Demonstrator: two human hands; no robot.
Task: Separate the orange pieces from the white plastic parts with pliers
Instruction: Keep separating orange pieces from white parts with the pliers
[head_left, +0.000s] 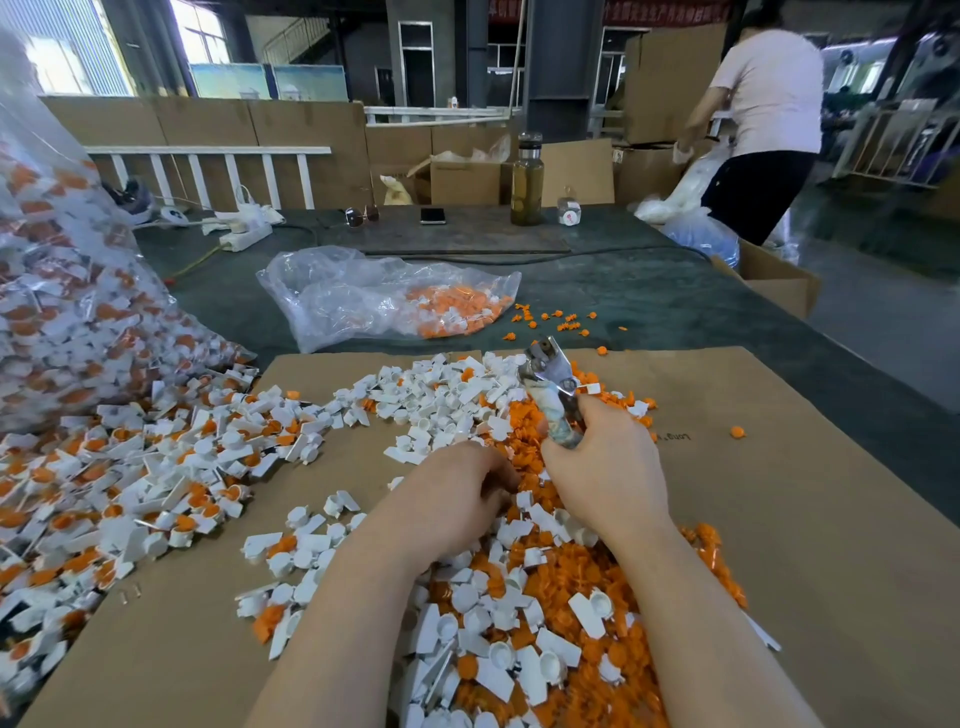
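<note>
Your right hand (605, 467) grips the pliers (553, 387), jaws pointing away from you. Your left hand (457, 493), just beside it, curls its fingers into the parts (498, 623); what it holds cannot be told.

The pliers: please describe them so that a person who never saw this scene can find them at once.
Start at the brown cardboard sheet covered with white and orange plastic pieces. Near its far edge, the right hand grips the pliers, whose metal head points away over the pile. They are the only shiny metal tool here, with pale wrapped handles.
</note>
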